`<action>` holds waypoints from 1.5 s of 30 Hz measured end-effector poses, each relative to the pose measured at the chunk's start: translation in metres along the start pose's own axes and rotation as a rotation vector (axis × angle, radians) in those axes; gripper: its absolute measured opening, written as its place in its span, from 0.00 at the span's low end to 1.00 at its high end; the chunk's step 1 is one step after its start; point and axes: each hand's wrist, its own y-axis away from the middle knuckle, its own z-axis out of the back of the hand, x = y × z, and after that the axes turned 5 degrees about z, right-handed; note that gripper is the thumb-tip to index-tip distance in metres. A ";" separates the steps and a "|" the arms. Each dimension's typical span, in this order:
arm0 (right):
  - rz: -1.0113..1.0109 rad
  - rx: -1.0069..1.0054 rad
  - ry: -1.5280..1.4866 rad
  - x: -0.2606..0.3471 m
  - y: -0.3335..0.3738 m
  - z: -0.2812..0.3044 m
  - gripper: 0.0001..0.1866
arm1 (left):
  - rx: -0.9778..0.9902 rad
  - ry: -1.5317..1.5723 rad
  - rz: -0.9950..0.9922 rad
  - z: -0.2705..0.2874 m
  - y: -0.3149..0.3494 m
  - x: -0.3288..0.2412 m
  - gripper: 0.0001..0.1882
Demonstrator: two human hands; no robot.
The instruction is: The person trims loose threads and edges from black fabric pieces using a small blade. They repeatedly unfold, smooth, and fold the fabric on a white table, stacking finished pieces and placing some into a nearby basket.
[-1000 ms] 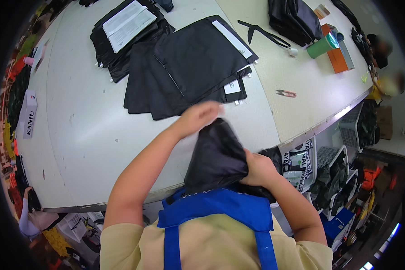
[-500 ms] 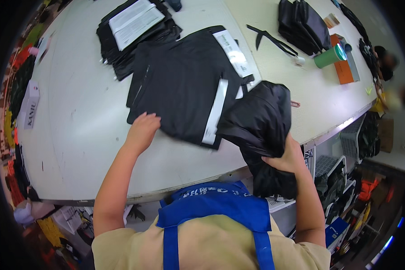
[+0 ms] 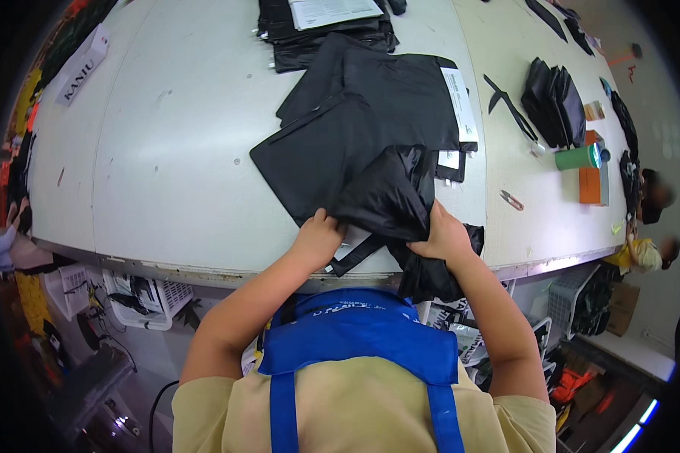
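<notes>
A bunched piece of glossy black fabric (image 3: 393,192) lies at the front of the table, its lower part hanging over the front edge. My right hand (image 3: 444,235) grips its right side, thumb across the front and fingers hidden behind. At its lower left corner, my left hand (image 3: 319,238) pinches the fabric with curled fingers, right beside the edge of a flat black garment (image 3: 302,158). Under and behind these lies another folded black garment (image 3: 404,98), bearing a white printed label (image 3: 459,106). A black strap (image 3: 357,255) sticks out between my hands.
At the back stands a stack of black garments (image 3: 317,53) topped by white papers (image 3: 332,11). Thread snips (image 3: 511,200) lie to the right, near black pouches (image 3: 553,106), a green cylinder (image 3: 576,158) and an orange box (image 3: 591,185). A white sign (image 3: 83,64) stands far left.
The view has turned rightward. My left hand has moved from the flat garment's left edge to the glossy fabric. The flat garment's near part has swung leftward; my right hand still grips the fabric.
</notes>
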 end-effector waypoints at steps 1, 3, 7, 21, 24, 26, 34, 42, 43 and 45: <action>0.059 -0.019 0.028 0.002 0.004 -0.002 0.54 | -0.016 0.037 0.063 0.011 -0.003 -0.008 0.21; 0.249 0.009 0.122 -0.002 0.008 -0.004 0.51 | -0.035 0.131 0.319 0.022 -0.004 -0.010 0.23; 0.602 0.222 0.301 0.000 0.008 0.016 0.46 | -0.174 0.026 0.267 0.025 -0.003 0.003 0.26; -0.159 0.133 -0.022 0.012 0.005 0.000 0.56 | -0.337 0.147 -0.004 0.068 0.006 -0.054 0.28; -0.174 0.008 -0.183 0.018 -0.003 -0.016 0.55 | -0.338 0.170 -0.241 0.051 0.005 -0.086 0.24; -0.204 -0.046 -0.352 0.040 -0.013 -0.008 0.53 | -0.356 0.147 -0.343 0.049 0.004 -0.090 0.21; -0.027 -0.189 -0.441 0.047 -0.028 -0.031 0.44 | -0.563 0.010 -0.381 0.103 -0.038 -0.092 0.07; 0.140 -0.669 -0.968 0.046 -0.048 -0.023 0.35 | -0.442 0.370 -0.103 0.063 0.010 -0.003 0.48; 0.129 -0.662 -1.076 0.049 -0.049 -0.021 0.34 | -0.480 0.462 -0.125 0.056 0.003 0.001 0.49; 0.111 -0.645 -1.199 0.052 -0.050 -0.018 0.33 | -0.556 0.643 -0.169 0.049 -0.021 0.003 0.52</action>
